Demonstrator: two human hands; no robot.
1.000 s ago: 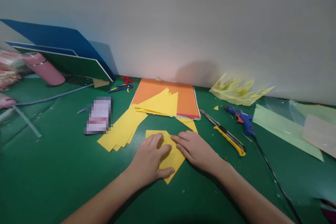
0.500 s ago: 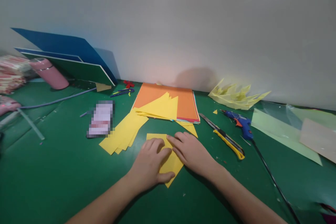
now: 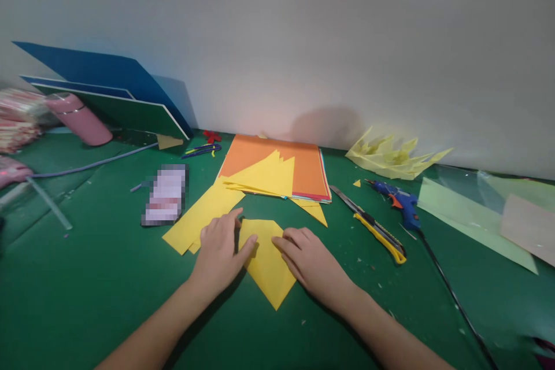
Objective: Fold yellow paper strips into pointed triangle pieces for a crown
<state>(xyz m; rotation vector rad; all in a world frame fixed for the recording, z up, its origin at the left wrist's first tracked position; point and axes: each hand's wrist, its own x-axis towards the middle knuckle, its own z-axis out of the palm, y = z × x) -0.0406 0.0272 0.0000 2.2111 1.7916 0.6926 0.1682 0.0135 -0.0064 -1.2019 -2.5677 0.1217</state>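
A folded piece of yellow paper [image 3: 269, 269] lies in front of me on the green table, its point toward me. At its left edge is my left hand [image 3: 220, 251], open, fingers and thumb apart, the thumb tip over the paper. My right hand [image 3: 311, 259] rests on the paper's right side with its fingers stretched out over the surface. Just beyond, several yellow strips [image 3: 203, 214] fan out to the left, and folded yellow pieces [image 3: 269, 178] lie on a stack of orange paper [image 3: 255, 150].
On the right lie a yellow utility knife [image 3: 377, 231], a blue glue gun [image 3: 401, 205] with its cord, and pale green sheets [image 3: 468, 219]. A spiky pale yellow paper shape [image 3: 390, 159] stands behind. To the left are a phone [image 3: 167, 193], a pink bottle [image 3: 80, 118] and leaning boards [image 3: 113, 110].
My left hand has moved left from the middle of the paper to its left edge, uncovering more of its surface. My right hand has stayed nearly in place on the right side.
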